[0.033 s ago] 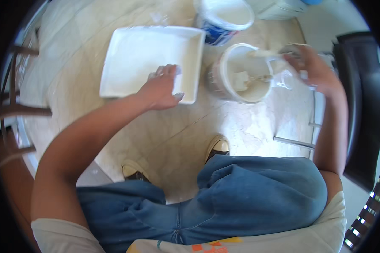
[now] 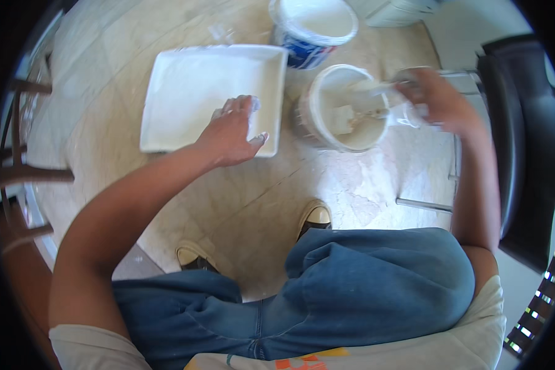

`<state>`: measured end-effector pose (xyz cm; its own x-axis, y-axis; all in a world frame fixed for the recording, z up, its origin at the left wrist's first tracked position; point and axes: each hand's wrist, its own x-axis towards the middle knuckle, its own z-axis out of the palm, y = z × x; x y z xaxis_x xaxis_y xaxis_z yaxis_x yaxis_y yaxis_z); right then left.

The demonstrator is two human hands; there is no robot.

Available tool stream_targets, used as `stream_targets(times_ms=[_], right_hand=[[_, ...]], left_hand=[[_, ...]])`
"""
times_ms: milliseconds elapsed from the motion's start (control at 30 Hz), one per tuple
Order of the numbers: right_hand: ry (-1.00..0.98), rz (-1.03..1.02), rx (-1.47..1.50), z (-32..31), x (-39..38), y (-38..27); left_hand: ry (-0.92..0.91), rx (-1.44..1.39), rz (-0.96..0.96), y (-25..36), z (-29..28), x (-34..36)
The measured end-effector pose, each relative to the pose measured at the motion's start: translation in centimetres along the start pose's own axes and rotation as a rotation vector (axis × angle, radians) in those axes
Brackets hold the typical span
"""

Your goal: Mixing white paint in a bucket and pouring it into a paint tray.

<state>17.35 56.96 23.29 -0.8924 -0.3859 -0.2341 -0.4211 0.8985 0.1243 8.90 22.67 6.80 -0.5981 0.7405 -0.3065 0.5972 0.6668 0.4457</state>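
Nearest are the person's denim knees (image 2: 376, 290) and two shoes (image 2: 314, 217) on the pale tiled floor (image 2: 253, 197). Beyond them the left hand (image 2: 231, 132) rests on the near rim of a white paint tray (image 2: 191, 92), fingers curled loosely (holding nothing). The right hand (image 2: 435, 98) has a closed grip on a paint-coated tool (image 2: 367, 98) reaching into the open white bucket (image 2: 345, 111) just beside the tray. Farthest stands a blue-sided tub (image 2: 311, 28).

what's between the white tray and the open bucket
Nothing: in the head view, only a narrow strip of bare floor separates the tray from the bucket.
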Motion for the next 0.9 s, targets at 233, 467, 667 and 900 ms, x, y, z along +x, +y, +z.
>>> stream_targets(times_ms=[233,467,667,900], right_hand=[[-0.098,0.347,0.16,10.0,7.6,-7.0],[-0.231,0.141,0.228,12.1,8.9,-6.7],[-0.092,0.356,0.299,12.2,8.9,-7.0],[-0.255,0.323,0.341,13.4,9.0,-5.6]], left_hand=[[0.342,-0.276,-0.023,6.8,-1.4,5.8],[0.205,-0.243,-0.05,6.5,0.0,7.7],[0.138,-0.34,-0.055,6.3,-0.5,8.0],[0.146,-0.399,-0.047,6.7,-0.3,7.8]])
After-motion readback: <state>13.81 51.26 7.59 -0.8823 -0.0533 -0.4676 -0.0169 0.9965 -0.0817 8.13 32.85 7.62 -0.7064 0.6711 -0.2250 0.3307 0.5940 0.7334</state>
